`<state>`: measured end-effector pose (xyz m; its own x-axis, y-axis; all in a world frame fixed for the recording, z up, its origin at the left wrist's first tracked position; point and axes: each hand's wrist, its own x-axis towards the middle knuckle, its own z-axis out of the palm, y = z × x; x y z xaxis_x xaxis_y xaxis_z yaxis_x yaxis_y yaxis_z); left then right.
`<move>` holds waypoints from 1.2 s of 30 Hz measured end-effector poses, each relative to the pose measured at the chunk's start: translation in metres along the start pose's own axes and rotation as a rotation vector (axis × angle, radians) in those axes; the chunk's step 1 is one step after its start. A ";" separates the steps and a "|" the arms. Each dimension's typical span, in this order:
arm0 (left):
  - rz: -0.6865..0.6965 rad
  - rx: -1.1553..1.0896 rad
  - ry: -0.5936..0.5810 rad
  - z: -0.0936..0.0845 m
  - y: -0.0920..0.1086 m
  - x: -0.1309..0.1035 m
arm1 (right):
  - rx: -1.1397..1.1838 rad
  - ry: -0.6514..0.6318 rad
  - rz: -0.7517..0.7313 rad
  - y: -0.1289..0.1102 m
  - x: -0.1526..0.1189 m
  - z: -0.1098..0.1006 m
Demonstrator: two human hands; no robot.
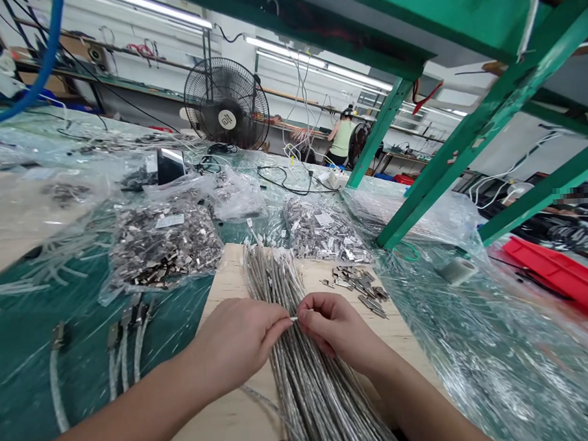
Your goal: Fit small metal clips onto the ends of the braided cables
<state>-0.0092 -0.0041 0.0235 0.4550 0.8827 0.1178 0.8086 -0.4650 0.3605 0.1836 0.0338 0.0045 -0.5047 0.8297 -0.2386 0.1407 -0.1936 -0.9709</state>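
Observation:
My left hand [240,336] and my right hand [335,326] meet over a thick bundle of silvery braided cables [315,388]. Both are closed, thumbs and fingertips pinching a thin white cable end [294,318] between them; its finer details are too small to make out. Beneath lies a pale wooden board [229,412], with the bundle running along it towards me. Small metal connector shells [360,286] are scattered on the board to the right of the bundle. Left of the board, several cables with metal connectors [128,332] lie on the green table.
Behind the board sit two clear bags of metal parts, a left bag [163,242] and a right bag [324,231]. Green frame legs [432,156] slant down at right, near a roll of film [458,272] and a red tray [559,274]. A black fan [226,106] and a person [342,137] are farther back.

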 end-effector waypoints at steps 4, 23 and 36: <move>0.223 0.172 0.162 0.007 0.000 -0.003 | 0.242 -0.091 0.113 -0.007 -0.003 -0.004; 0.074 0.133 0.160 0.000 -0.002 -0.001 | -0.098 0.148 -0.378 0.004 -0.005 0.005; 0.191 0.154 0.496 -0.003 -0.021 -0.002 | -0.733 0.516 -0.297 -0.009 0.009 -0.051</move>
<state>-0.0283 0.0044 0.0187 0.3991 0.6909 0.6028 0.7910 -0.5919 0.1546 0.2210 0.0695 0.0122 -0.1911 0.9555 0.2246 0.6559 0.2945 -0.6950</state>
